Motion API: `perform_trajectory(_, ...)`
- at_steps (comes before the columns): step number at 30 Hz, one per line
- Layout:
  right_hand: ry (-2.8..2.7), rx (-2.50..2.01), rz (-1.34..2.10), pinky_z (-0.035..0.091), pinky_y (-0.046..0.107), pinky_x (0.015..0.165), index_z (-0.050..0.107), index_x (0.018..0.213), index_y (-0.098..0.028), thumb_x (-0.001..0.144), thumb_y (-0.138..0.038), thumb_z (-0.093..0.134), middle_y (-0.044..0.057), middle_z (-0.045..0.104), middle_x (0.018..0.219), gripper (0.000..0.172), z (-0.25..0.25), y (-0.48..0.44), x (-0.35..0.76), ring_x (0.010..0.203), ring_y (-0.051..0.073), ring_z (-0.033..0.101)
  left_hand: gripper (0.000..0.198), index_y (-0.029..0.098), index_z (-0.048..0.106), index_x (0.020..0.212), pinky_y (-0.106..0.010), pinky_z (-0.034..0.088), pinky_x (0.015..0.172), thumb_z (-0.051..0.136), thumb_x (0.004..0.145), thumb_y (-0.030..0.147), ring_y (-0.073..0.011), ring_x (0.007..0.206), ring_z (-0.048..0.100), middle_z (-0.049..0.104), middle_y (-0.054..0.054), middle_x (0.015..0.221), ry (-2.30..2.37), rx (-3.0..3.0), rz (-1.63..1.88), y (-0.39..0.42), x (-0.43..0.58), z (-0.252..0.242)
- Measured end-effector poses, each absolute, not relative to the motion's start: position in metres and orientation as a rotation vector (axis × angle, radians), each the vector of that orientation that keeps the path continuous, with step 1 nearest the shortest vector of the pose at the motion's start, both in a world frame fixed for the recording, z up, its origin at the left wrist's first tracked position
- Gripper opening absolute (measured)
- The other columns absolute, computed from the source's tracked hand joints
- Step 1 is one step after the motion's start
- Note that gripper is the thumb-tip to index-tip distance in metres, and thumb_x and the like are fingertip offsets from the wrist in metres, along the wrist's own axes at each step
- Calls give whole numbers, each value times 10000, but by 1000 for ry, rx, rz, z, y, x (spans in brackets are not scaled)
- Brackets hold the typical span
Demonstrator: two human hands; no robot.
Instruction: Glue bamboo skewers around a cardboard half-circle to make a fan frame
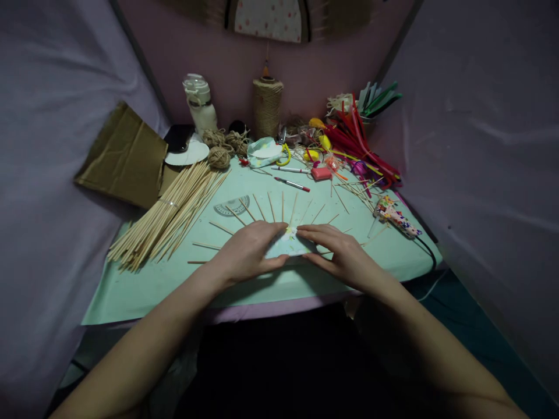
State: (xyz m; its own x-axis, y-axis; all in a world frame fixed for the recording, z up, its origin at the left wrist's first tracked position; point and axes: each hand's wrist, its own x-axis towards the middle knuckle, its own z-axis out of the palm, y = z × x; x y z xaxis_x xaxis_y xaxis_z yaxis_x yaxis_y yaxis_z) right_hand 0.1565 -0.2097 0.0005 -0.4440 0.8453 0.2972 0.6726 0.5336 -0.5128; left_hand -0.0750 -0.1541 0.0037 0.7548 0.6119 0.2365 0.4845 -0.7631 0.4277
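Observation:
A pale blue, patterned half-round piece lies at the front of the table, with thin wooden sticks fanning out from it. My left hand holds its left side, fingers over the upper edge and thumb at the lower edge. On the other side, my right hand grips it in the same way, fingertips close to the left ones near the top. Both hands hide parts of the piece and the inner ends of several sticks. Behind the fan lies a clear protractor.
A bundle of sticks and a cardboard sheet lie left. Twine balls, a bottle and a twine spool stand behind. A pen, red pipe cleaners and a glue gun are to the right.

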Motion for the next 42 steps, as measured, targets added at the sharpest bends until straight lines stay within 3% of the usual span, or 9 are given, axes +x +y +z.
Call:
perform_trajectory(6,-2138,-1308,565,498,422,935,543,1246,-261,843,-238,633,78,628,1199,414,-26,-211,151,1117,231,579,521,142,493,1272,-366,440,867,611,827,385,-235,962,519,613,-96,1005,886,2589,426,-157,-76,-18)
perform_trajectory(17,-2089,-1309,541,468,450,933,508,1260,-253,831,-214,624,93,607,1197,446,-43,-217,147,1127,249,543,519,149,432,1312,-379,390,929,579,854,341,-239,1025,456,566,-97,1219,843,2592,375,-160,-73,-25)
perform_trajectory(30,-2109,-1378,506,427,459,932,482,1277,-272,827,-236,627,83,603,1206,474,-47,-218,147,1127,260,532,512,184,407,1327,-409,389,927,560,857,318,-255,1061,449,563,-102,1219,857,2583,338,-161,-72,-25)
perform_trajectory(36,-2123,-1367,481,422,497,938,466,1312,-284,826,-238,624,93,570,1258,513,-44,-220,149,1164,282,507,666,199,389,1359,-481,314,1015,652,792,430,-308,1232,353,373,-123,1456,966,2668,423,-165,-93,-20)
perform_trajectory(42,-2169,-1311,438,432,506,938,567,1215,-278,860,-243,597,95,556,1282,358,-36,-223,152,1185,279,495,357,219,537,1216,-433,355,926,575,870,296,-252,1139,474,590,-79,1242,1150,2619,592,-190,-133,-27)
